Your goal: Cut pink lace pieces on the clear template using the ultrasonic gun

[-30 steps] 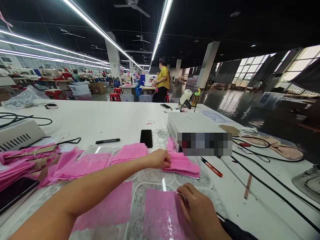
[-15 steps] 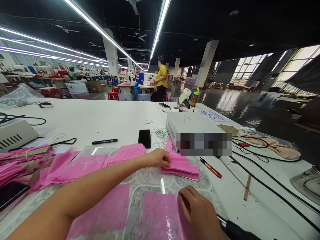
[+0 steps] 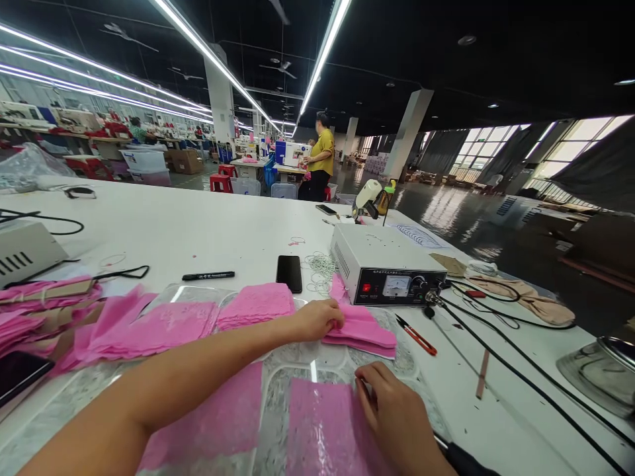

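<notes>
My left hand [image 3: 320,319] reaches across with its fingers closed at the left edge of a small stack of pink fabric pieces [image 3: 364,332]. My right hand [image 3: 397,413] rests lower down, fingers curled and closed, beside a pink piece [image 3: 320,423] that shows through clear plastic. A black-handled tool [image 3: 469,459] with a metal rod comes out from under the right hand; whether the fingers grip it is hidden. A clear plastic template sheet [image 3: 278,396] with rounded outlines lies under both hands. More pink stacks [image 3: 255,304] lie left of the left hand.
A control box [image 3: 387,264] with a dial stands behind the pink stack, its cables running right. Orange thread snips [image 3: 417,335], a phone [image 3: 289,273], a black marker [image 3: 208,276] and a heap of elastic loops [image 3: 320,264] lie around. A person [image 3: 321,155] stands at a far table.
The view has shifted slightly, and the control box front is now unblurred. Both hands stay in nearly the same place on the fabric and sheet.
</notes>
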The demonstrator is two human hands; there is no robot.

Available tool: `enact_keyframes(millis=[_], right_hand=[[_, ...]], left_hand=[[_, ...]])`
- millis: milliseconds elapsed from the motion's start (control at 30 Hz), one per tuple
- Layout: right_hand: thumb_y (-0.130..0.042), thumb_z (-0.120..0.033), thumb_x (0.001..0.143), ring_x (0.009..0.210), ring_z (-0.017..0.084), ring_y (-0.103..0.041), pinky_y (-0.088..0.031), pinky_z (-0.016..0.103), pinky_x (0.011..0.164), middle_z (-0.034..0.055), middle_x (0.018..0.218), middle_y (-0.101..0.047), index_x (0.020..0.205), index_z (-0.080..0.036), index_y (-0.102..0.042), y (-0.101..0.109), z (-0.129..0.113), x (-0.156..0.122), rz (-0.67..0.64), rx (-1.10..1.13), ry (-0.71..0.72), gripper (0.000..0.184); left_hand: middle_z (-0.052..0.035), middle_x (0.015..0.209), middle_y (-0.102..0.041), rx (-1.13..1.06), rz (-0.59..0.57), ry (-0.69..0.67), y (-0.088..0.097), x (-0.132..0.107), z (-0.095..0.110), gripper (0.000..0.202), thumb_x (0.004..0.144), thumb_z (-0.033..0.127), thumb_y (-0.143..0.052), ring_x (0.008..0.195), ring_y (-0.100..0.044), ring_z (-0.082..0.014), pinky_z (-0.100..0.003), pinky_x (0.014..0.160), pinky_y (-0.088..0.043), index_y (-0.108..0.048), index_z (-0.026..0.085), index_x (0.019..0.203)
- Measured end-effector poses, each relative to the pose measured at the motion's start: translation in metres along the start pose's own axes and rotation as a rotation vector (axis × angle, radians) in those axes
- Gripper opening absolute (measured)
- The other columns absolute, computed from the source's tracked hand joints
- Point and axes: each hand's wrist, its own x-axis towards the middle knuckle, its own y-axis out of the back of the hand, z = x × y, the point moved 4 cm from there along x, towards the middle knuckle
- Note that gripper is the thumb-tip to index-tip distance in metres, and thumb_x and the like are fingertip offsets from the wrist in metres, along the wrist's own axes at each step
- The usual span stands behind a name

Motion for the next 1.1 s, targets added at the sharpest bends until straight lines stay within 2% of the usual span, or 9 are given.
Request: enact_keyframes(millis=[167, 300, 600, 867, 1100], right_hand=[[-0.045, -0.020, 0.091, 0.056, 0.012, -0.060, -0.037, 0.025, 0.050, -0.0013, 0.080, -0.065, 0.084, -0.023, -0.061, 0.003, -0.003, 0.011, -0.022, -0.006, 0.032, 0.018], [-0.048, -0.018, 0.089, 0.057, 0.013, -0.061, -0.037, 0.025, 0.051, 0.0000, 0.079, -0.066, 0.082, -0.022, -0.063, 0.004, -0.011, 0.020, -0.019, -0.034, -0.007, 0.017], [-0.052, -0.015, 0.087, 0.067, 0.015, -0.065, -0.041, 0.025, 0.054, 0.0029, 0.088, -0.069, 0.088, -0.021, -0.069, 0.006, -0.018, 0.039, -0.075, -0.086, -0.101, 0.018], [-0.051, -0.015, 0.088, 0.076, 0.016, -0.066, -0.042, 0.024, 0.057, 0.0035, 0.098, -0.069, 0.112, -0.026, -0.067, -0.001, -0.014, 0.047, -0.094, -0.111, -0.157, 0.030], [-0.051, -0.015, 0.088, 0.077, 0.016, -0.066, -0.042, 0.023, 0.056, 0.0040, 0.097, -0.069, 0.113, -0.026, -0.067, -0.009, -0.011, 0.048, -0.104, -0.116, -0.170, 0.032]], left_hand=[[-0.0069, 0.109, -0.062, -0.017, -0.011, -0.073, 0.000, -0.008, 0.002, 0.016, 0.093, 0.027, -0.059, 0.098, -0.061, -0.0184, -0.039, 0.087, -0.053, -0.063, 0.013, 0.100], [-0.0071, 0.110, -0.062, -0.037, -0.008, -0.097, -0.002, -0.011, -0.001, 0.017, 0.092, 0.029, -0.060, 0.099, -0.061, -0.0191, -0.040, 0.088, -0.052, -0.063, 0.014, 0.101], [-0.0070, 0.108, -0.062, -0.145, 0.040, -0.073, -0.009, -0.002, -0.013, 0.022, 0.094, 0.031, -0.057, 0.095, -0.062, -0.0186, -0.039, 0.085, -0.053, -0.061, 0.014, 0.107], [-0.0069, 0.108, -0.062, -0.241, 0.035, -0.025, -0.012, 0.004, -0.022, 0.024, 0.094, 0.033, -0.057, 0.095, -0.062, -0.0193, -0.039, 0.085, -0.053, -0.061, 0.014, 0.109], [-0.0065, 0.107, -0.063, -0.295, 0.028, 0.012, -0.008, 0.007, -0.022, 0.025, 0.094, 0.033, -0.058, 0.094, -0.062, -0.0191, -0.038, 0.083, -0.054, -0.061, 0.013, 0.108]])
